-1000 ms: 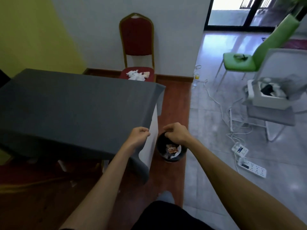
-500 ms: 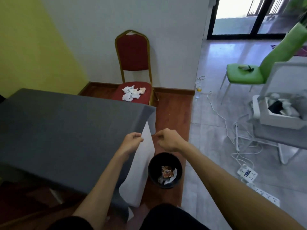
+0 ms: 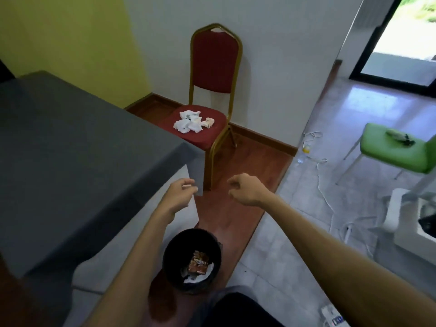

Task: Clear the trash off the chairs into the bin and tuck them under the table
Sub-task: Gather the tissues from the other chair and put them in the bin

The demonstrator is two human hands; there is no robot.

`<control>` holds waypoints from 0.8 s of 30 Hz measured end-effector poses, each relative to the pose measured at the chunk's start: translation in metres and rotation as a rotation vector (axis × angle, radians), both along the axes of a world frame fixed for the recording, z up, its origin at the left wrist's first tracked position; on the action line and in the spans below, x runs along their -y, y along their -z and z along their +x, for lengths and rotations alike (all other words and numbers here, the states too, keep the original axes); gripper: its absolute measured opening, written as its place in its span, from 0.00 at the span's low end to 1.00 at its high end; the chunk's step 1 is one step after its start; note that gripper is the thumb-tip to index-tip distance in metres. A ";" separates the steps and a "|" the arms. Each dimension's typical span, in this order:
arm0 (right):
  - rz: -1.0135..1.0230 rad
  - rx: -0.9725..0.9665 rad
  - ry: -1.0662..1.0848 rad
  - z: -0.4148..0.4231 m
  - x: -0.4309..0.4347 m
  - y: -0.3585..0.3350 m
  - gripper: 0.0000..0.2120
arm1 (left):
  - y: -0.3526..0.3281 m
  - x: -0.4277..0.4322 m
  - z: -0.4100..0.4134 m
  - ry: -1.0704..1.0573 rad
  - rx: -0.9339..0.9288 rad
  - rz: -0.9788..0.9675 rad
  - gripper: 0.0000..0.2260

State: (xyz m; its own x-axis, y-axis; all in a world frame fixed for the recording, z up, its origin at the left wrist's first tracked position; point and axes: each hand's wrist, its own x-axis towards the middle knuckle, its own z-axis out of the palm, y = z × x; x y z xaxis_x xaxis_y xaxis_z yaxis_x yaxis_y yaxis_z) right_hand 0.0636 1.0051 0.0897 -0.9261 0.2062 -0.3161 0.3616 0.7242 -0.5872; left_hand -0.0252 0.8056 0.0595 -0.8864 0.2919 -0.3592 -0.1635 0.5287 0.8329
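Note:
A red padded chair (image 3: pixel 213 67) with a gold frame stands against the white wall, beyond the table corner. Crumpled white tissues (image 3: pixel 190 121) lie on its seat. A black round bin (image 3: pixel 171 251) sits on the wood floor below my arms, with a brown wrapper and white paper inside. My left hand (image 3: pixel 180 193) hovers by the hanging corner of the grey tablecloth, fingers loosely curled, holding nothing. My right hand (image 3: pixel 246 190) floats over the floor with curled fingers and nothing in it. Both hands are well short of the chair.
The grey-covered table (image 3: pixel 70 149) fills the left side. A green chair (image 3: pixel 398 152) with a small dark object on its seat stands at the right. White cables (image 3: pixel 320 175) trail over the tiled floor. A white box sits at the far right edge.
The view has moved forward toward the red chair. Both hands have risen away from the bin, which now lies lower in view.

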 end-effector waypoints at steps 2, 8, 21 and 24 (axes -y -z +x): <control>0.014 -0.010 -0.037 0.000 -0.033 0.021 0.22 | 0.026 -0.025 0.019 -0.062 0.033 0.033 0.15; 0.001 0.065 -0.127 0.011 -0.094 0.024 0.22 | 0.026 -0.083 0.040 -0.058 0.130 0.003 0.16; -0.015 0.000 -0.234 -0.162 -0.212 0.026 0.22 | 0.025 -0.202 -0.094 -0.107 0.124 0.016 0.13; 0.015 -0.049 -0.294 -0.212 -0.228 0.019 0.20 | 0.015 -0.219 -0.138 -0.152 0.102 0.010 0.12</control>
